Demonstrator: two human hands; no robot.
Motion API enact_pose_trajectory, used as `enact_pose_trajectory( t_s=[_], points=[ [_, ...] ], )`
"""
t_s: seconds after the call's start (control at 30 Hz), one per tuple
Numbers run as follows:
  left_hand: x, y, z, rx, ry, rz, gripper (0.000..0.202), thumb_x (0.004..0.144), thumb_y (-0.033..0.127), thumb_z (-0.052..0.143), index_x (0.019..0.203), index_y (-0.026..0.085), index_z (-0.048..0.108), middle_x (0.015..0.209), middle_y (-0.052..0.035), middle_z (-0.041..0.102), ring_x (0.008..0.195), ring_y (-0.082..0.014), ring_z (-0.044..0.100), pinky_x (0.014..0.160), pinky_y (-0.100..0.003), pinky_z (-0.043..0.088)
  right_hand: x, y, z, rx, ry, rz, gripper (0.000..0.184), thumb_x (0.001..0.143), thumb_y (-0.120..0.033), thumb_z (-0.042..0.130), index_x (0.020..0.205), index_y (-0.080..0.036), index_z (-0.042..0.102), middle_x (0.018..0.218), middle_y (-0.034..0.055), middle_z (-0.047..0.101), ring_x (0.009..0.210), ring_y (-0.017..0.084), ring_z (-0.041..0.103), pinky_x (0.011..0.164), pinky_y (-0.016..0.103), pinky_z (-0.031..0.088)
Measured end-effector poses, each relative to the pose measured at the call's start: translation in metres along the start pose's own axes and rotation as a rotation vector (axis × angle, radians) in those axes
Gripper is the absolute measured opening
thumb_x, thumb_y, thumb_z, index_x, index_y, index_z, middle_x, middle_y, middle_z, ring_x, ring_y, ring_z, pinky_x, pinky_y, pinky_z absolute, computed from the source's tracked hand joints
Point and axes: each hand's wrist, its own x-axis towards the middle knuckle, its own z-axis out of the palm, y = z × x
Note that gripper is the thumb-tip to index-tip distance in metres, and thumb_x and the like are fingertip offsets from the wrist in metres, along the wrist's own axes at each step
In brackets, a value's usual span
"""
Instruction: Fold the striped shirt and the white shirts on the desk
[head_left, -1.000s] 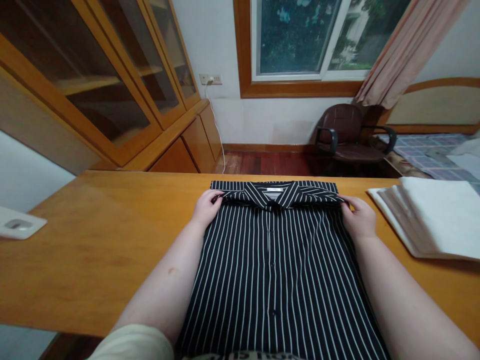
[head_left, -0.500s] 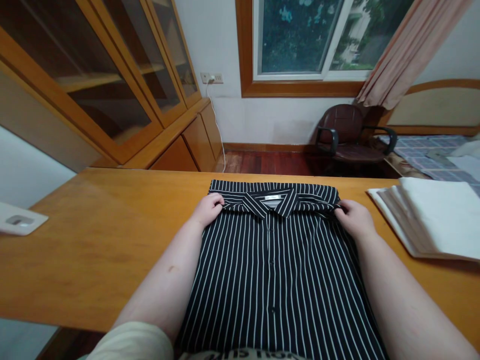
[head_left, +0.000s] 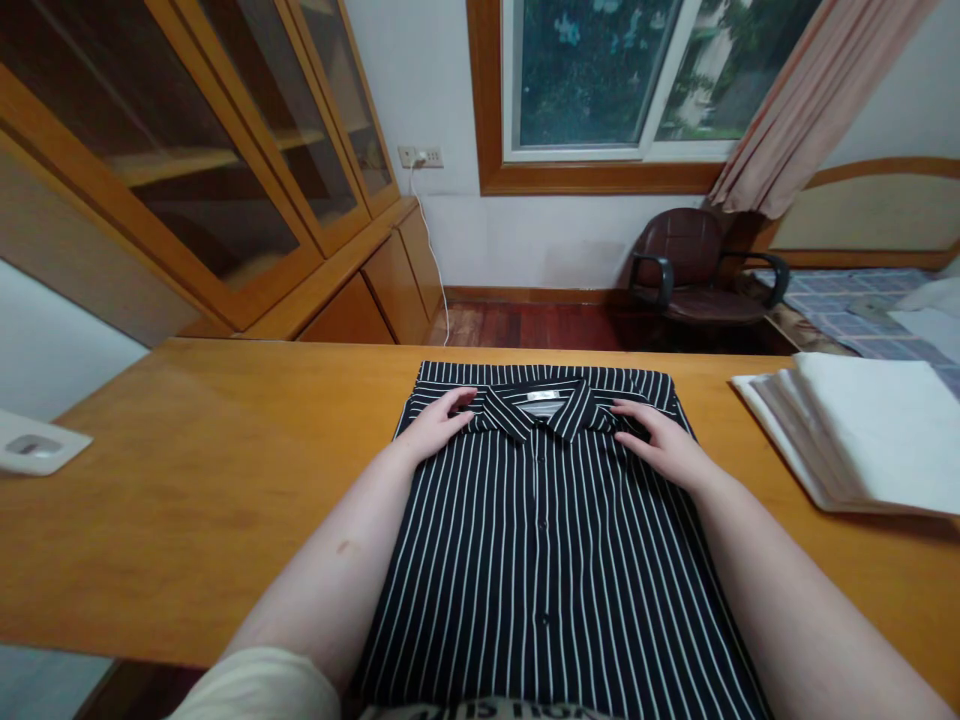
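While the black-and-white striped button-up shirt lies front-up on the table, its collar near the far edge, both hands appear to rest on its shoulders. The left hand is loosely open, fingers curved toward the collar; the right hand mirrors it, fingers parted — neither seems to grip any cloth. Smoothing the shoulders looks like the step in hand. Next, the rumpled folds beside the collar call for light, flat fingers — pressing without dragging the collar askew.
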Motion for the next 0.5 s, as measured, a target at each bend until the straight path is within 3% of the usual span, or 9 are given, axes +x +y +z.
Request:
enact_pose_trajectory(
  t_s=[0.13, 0.23, 0.33, 0.5],
  points=[
    [-0.002, 0.005, 0.002, 0.121, -0.146, 0.042, 0.058, 0.086, 0.039, 0.054, 0.141, 0.026, 0.039, 0.143, -0.0046, 0.045, 0.131, -0.0222, 0.042, 0.11, -0.041, 0.033, 0.002, 0.002, 0.007, 0.06, -0.142, 0.004, 0.043, 0.085, -0.046, 0.054, 0.125, -0.032, 0.058, 0.143, 0.0042, 0.046, 0.13, 0.026, 0.043, 0.108, 0.047, 0.035],
    [-0.002, 0.007, 0.003, 0.203, -0.232, 0.08, 0.051, 0.085, 0.04, 0.057, 0.135, 0.031, 0.048, 0.144, -0.003, 0.044, 0.136, -0.0238, 0.035, 0.112, -0.045, 0.028, 0.003, 0.006, 0.008, 0.087, -0.191, 0.028, 0.038, 0.084, -0.049, 0.055, 0.118, -0.033, 0.064, 0.137, 0.0038, 0.052, 0.129, 0.027, 0.044, 0.108, 0.05, 0.034],
    [-0.001, 0.007, 0.003, 0.22, -0.263, 0.086, 0.045, 0.084, 0.039, 0.058, 0.129, 0.031, 0.056, 0.144, -0.0034, 0.044, 0.138, -0.0244, 0.031, 0.113, -0.046, 0.025, 0.004, 0.011, 0.009, 0.129, -0.161, 0.041, 0.039, 0.083, -0.05, 0.056, 0.115, -0.031, 0.067, 0.128, 0.0055, 0.059, 0.125, 0.027, 0.048, 0.107, 0.05, 0.034],
    [-0.001, 0.01, -0.007, 0.063, -0.251, 0.148, 0.042, 0.084, 0.037, 0.059, 0.124, 0.029, 0.06, 0.141, -0.0036, 0.048, 0.136, -0.0234, 0.034, 0.113, -0.044, 0.026, 0.004, 0.014, 0.005, 0.282, -0.045, -0.033, 0.037, 0.082, -0.053, 0.057, 0.105, -0.029, 0.072, 0.111, 0.0065, 0.068, 0.113, 0.026, 0.056, 0.103, 0.049, 0.039]
  ],
)
